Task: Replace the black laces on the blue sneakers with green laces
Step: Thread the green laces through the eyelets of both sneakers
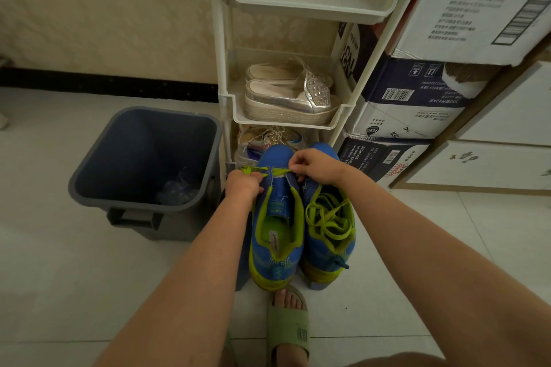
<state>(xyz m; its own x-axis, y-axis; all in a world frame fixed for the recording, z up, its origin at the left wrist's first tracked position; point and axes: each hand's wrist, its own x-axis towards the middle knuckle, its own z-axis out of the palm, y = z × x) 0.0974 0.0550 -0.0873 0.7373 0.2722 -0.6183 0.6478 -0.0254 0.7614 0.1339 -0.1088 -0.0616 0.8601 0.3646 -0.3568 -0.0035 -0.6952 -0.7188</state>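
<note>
Nearest on the tiled floor (89, 277), a foot in a green slipper (287, 328) is pointing toward the sneakers. Just beyond its toes, the two blue sneakers are standing side by side and touching, heels near and toes far.

The left sneaker (275, 235) is lying open, showing its green lining and tongue, with a green lace (278, 171) running straight across its far eyelets only. The right sneaker (328, 253) is holding a loose lace (329, 231), also green, piled in loops over its opening.

Both forearms are reaching from the near edge to the far part of the left sneaker. The left hand (243, 185) is resting on that sneaker's left side, its fingers curled and clamped on the lace's left part, whose end is sticking out leftward. The right hand (316, 165) is hovering over the two toes, its fingers pinched together on the lace's right part, so the lace is stretching taut between the hands.

Left of the sneakers, a grey bin (143, 152) is standing on the floor with something clear and crumpled lying at its bottom.

Just beyond the toes, a white rack (283, 124) is standing against the wall. Silver shoes (289, 98) are sitting on its middle tray, and other shoes (268, 137) are lying on its lowest one. Right of the rack, boxes (417, 98) are sitting stacked.
</note>
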